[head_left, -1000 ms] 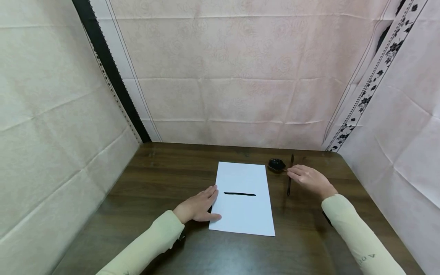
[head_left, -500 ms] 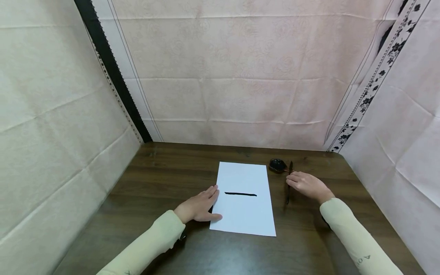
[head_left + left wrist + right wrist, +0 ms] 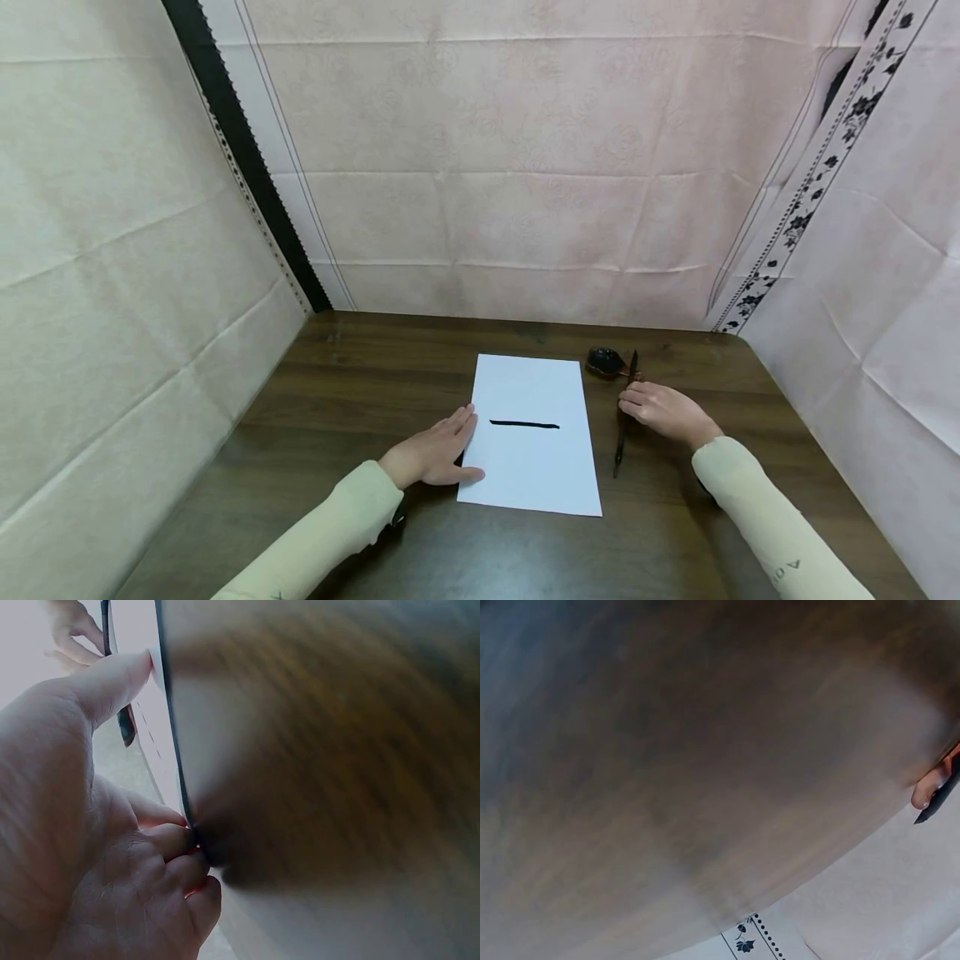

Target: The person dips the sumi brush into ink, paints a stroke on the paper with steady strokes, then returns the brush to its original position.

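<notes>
My left hand lies with straight fingers on the left edge of a white paper sheet. One short black stroke runs across the sheet's middle. To the right of the paper, my right hand pinches a slim dark writing brush, one end pointing back toward me. Just beyond it sits a small black ink dish, a thin brownish piece reaching from it toward the brush. The left wrist view shows my left palm at the paper edge. A fingertip and the dark pointed brush end show at the right wrist view's edge.
Everything lies on a brown wood-grain table. Pale cloth screens rise behind and on both sides, with a black strip at left and a floral border at right.
My right hand has drawn the brush back toward me, away from the ink dish, and slightly left. My left hand and the paper have stayed in place.
</notes>
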Demonstrator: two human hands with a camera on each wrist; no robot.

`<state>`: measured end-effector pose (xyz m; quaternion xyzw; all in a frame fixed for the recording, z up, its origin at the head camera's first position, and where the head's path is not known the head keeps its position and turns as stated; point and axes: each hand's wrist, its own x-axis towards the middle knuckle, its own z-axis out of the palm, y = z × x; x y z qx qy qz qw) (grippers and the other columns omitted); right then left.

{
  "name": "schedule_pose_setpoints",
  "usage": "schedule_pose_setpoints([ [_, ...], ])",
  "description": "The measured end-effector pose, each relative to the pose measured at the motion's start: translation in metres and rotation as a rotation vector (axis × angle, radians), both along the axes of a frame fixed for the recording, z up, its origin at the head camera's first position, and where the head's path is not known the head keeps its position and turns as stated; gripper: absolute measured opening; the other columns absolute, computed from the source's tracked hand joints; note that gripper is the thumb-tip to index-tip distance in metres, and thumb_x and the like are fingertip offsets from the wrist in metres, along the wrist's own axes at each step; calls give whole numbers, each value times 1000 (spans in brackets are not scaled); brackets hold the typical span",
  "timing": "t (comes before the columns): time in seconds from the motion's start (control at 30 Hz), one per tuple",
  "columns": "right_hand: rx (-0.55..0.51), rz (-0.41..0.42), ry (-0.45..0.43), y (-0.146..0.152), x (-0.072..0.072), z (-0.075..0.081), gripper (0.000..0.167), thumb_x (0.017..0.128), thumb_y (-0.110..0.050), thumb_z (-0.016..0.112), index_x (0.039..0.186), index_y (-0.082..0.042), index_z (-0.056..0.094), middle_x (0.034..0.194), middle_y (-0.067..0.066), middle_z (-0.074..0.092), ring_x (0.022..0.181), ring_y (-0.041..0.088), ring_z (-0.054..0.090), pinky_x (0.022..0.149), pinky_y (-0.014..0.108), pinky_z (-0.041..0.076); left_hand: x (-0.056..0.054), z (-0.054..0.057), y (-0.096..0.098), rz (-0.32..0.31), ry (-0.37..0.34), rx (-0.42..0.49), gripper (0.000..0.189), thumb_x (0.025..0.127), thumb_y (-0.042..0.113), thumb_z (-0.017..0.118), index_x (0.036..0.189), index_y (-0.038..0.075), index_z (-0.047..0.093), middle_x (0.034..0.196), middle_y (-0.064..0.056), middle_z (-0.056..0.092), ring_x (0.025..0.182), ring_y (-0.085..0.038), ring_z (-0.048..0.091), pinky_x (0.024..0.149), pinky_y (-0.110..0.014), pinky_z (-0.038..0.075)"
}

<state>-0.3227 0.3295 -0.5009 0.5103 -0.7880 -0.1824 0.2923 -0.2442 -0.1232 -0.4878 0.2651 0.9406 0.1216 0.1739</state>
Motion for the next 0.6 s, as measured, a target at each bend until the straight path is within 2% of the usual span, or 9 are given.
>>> schedule_pose_setpoints([
  [0.33,31,-75,-3,0,6,8,42,71,7,87,111,-4,79,112,10,79,103,24,76,89,37,64,0,0,-3,-10,-15,27,97,103,57,58,169,1,14,180,-14,5,168,-30,9,134,-49,22],
  [0.6,16,-173,-86,2,16,20,45,78,9,83,121,-1,76,121,13,78,111,27,75,94,39,62,0,1,-6,8,-39,35,95,105,58,55,169,1,13,180,-15,4,168,-30,9,134,-50,22],
])
